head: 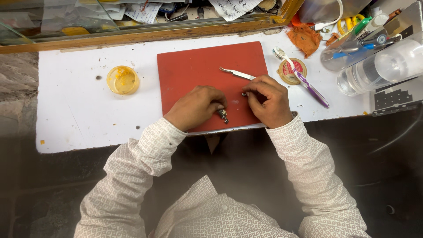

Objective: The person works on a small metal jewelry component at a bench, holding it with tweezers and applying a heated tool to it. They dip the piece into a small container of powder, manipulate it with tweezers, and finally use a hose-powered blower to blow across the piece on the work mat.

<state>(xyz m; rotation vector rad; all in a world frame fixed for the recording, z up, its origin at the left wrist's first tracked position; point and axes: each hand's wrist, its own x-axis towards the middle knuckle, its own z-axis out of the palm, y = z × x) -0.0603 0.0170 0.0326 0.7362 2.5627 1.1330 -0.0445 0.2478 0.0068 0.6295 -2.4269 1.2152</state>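
My left hand [197, 106] rests on a red mat [198, 70] with its fingers closed on a small dark metal part [223, 115] that sticks out toward the mat's near edge. My right hand [268, 99] sits just to the right, fingertips pinched on a tiny piece [243, 94] on the mat. Curved silver tweezers [235, 73] lie on the mat, their rear end tucked under my right hand. White patterned sleeves cover both arms.
A white worktop [79, 110] carries the mat. A round yellow dish [122, 79] stands at the left. Right of the mat lie a purple toothbrush [308, 86], a round tin [291, 70], an orange rag [305, 39], clear bottles [379, 66] and pens. A glass-topped wooden frame [132, 37] runs along the back.
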